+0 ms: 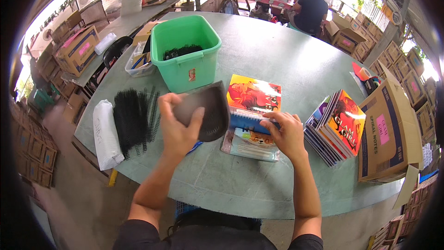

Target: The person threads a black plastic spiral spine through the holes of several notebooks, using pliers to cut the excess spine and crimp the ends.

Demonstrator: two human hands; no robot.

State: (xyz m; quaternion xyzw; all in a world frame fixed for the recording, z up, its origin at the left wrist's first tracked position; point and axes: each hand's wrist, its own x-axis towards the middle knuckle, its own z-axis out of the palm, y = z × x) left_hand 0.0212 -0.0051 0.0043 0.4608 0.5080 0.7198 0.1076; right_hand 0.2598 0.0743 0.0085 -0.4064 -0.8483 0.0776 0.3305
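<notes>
- Our left grip (181, 122) pinches one dark tray (209, 113) between thumb and fingers, raised above the counter (217, 176) and tilted; we cannot tell its long axis.
- Farthest left on the counter we see one white package (105, 134), its long axis running away from us.
- Just beside it lies one pile of black coils (131, 120), too many to count.
- Behind the tray stands one green bin (176, 75), more coils inside.
- Our right grip (286, 134) is narrow, fingertips at one blue notebook (244, 121), long axis left to right; whether it pinches, we cannot tell.
- Beyond that lies one red-and-yellow notebook (255, 93).
- Rightward, we have one notebook stack (334, 127), then one cardboard box (386, 132).
</notes>
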